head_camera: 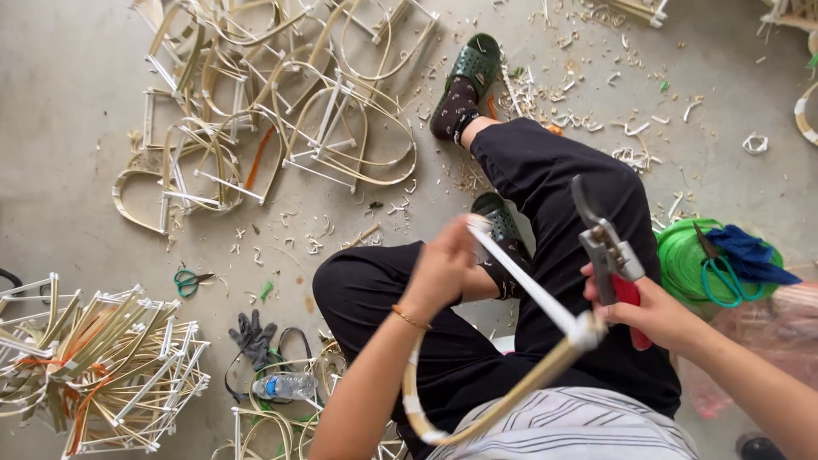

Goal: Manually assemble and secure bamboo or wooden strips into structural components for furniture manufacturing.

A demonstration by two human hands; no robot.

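You sit on a grey concrete floor (68, 102) littered with pale shavings (596, 111) — frames (273, 111) heaped ahead, another stack (94, 366) at left — under even, soft light.

Probably a craft workshop: bamboo frames (281, 111) and shavings (579, 111) litter the floor.

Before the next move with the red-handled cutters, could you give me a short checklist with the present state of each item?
1. Right hand grips red-handled metal cutters: ok.
2. Left hand holds bent bamboo strip frame with white tape: ok.
3. Cutter blades away from left fingers: ok.
4. Blades open or shut: cannot tell.
5. Black-trousered legs lie under the frame: not ok.
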